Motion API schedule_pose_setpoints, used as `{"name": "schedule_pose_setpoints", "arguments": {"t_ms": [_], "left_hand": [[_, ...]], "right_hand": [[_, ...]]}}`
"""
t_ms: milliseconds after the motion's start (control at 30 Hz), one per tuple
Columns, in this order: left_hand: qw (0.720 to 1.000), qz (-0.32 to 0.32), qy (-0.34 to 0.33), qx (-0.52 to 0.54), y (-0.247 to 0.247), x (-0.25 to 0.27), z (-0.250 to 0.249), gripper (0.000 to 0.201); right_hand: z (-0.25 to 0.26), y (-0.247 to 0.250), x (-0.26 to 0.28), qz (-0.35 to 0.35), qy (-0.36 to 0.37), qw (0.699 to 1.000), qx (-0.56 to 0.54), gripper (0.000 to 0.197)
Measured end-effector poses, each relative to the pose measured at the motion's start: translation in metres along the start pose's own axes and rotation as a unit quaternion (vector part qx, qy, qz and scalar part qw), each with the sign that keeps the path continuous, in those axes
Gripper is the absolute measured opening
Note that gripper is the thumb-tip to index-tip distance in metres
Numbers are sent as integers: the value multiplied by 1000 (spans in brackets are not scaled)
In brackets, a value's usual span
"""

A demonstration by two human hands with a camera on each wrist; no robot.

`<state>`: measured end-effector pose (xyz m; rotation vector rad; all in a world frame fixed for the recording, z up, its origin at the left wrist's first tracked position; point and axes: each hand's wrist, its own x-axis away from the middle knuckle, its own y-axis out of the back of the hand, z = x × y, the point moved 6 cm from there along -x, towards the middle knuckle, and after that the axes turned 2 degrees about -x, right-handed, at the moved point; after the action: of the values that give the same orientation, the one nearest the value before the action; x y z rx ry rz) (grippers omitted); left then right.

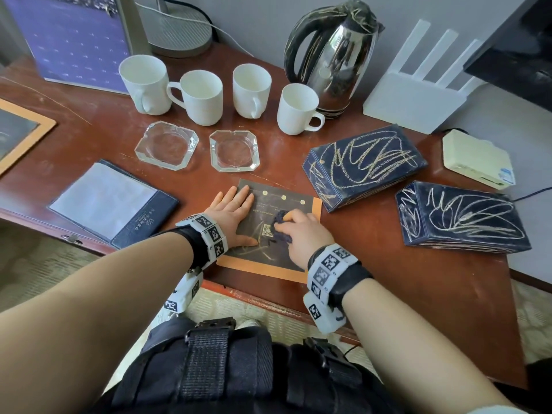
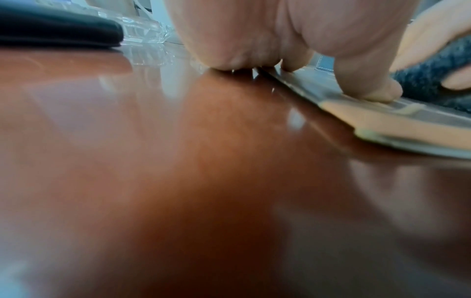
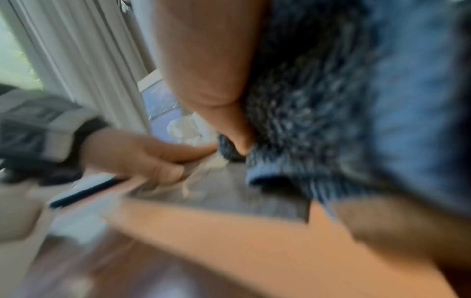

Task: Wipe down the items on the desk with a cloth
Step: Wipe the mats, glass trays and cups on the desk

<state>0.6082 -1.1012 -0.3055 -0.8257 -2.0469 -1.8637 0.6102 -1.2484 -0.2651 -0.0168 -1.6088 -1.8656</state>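
Note:
A dark card with an orange border lies flat near the desk's front edge, with pale scribbles on its lower part. My left hand lies flat on the card's left side, fingers straight, pressing it down. My right hand grips a bunched dark blue cloth and holds it on the middle of the card. The cloth fills the right wrist view, which is blurred. Two dark boxes with scribbles lie to the right.
Several white mugs stand in a row at the back with a steel kettle. Two glass ashtrays sit in front of them. A dark folder lies at the left, a white router and small box at the right.

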Motion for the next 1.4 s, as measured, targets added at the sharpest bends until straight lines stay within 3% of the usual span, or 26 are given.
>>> {"name": "schedule_pose_setpoints", "arguments": {"t_ms": [133, 200, 233, 367, 433, 567, 633, 700, 800, 867, 967, 1067, 1133, 1200, 1267, 1400], "left_hand": [[1000, -1, 1, -5, -1, 0, 0, 99], [1000, -3, 3, -5, 0, 0, 0, 99], [1000, -1, 3, -7, 0, 0, 0, 99], [1000, -3, 4, -9, -1, 1, 0, 97], [1000, -4, 3, -9, -1, 2, -1, 97], [1000, -5, 1, -10, -1, 3, 0, 96], [1000, -3, 0, -6, -1, 3, -1, 95], [1000, -5, -5, 15, 3, 5, -3, 89], [996, 5, -32, 83, 9, 11, 0, 83], [995, 22, -55, 77, 4, 17, 5, 91], [997, 33, -65, -1, -7, 23, 11, 101], [998, 31, -57, -7, -8, 22, 11, 103], [998, 27, -54, -4, -6, 22, 10, 103], [998, 29, -49, 2, -7, 23, 11, 103], [998, 25, -49, 6, -7, 24, 11, 103], [999, 11, -49, 3, -6, 24, 10, 103]], "right_hand": [[20, -15, 19, 122, 125, 983, 57, 49], [18, -9, 16, 166, 139, 974, 73, 51], [16, -4, 11, 151, 128, 978, 66, 51], [5, 12, -8, -21, 4, 1000, -21, 46], [12, 2, -5, 1, 18, 1000, 0, 47], [24, -9, 13, 142, 124, 980, 66, 49], [20, -5, 12, 174, 124, 974, 71, 52], [16, 6, 2, 101, 92, 990, 26, 46], [9, 11, -9, -38, -23, 997, -69, 45], [18, 2, -8, -23, -32, 999, -30, 49], [34, -8, -2, 43, 50, 997, 47, 50], [34, -5, -5, 126, 103, 986, 34, 49], [30, 2, -15, 98, 83, 992, 4, 48], [19, 10, -25, 3, -14, 998, -62, 46], [21, 10, -22, -35, -54, 996, -56, 47], [49, -6, -2, 65, 63, 996, 26, 44]]}}
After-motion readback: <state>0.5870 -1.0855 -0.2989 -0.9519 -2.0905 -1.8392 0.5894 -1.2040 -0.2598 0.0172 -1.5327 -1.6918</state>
